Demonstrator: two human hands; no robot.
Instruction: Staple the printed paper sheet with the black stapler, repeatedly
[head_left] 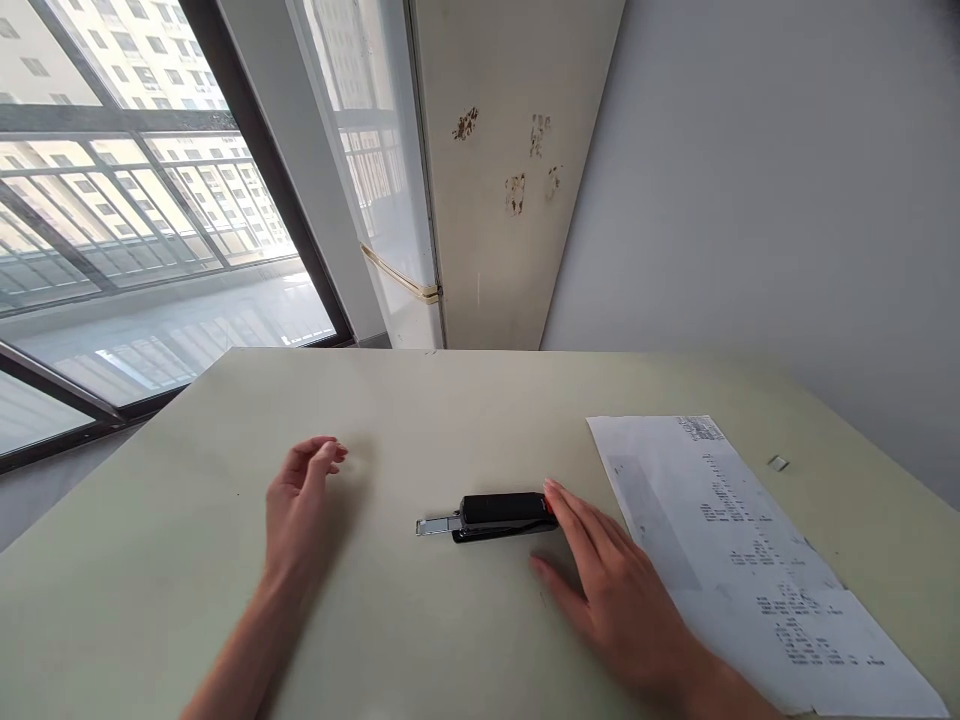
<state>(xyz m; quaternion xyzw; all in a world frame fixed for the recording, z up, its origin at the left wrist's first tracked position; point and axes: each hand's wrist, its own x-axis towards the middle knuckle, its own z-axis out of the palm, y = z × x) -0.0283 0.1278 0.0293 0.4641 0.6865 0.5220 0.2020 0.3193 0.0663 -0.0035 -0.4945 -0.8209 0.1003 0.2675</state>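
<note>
A black stapler (pixel 499 512) lies on the pale table, its metal tray (pixel 436 525) sticking out of the left end. My right hand (pixel 611 580) rests at the stapler's right end, fingertips touching it by the red part, thumb spread apart below. To the left of the stapler, my left hand (pixel 298 495) is raised a little over the table with its fingers curled in; whether anything small is between them cannot be made out.
Printed white sheets (pixel 660 500) lie on the table (pixel 420 420) at the right, partly beside my right forearm. A small strip of staples (pixel 778 463) sits beyond them. Behind the table stand a wall, a cabinet panel (pixel 510 260) and a window.
</note>
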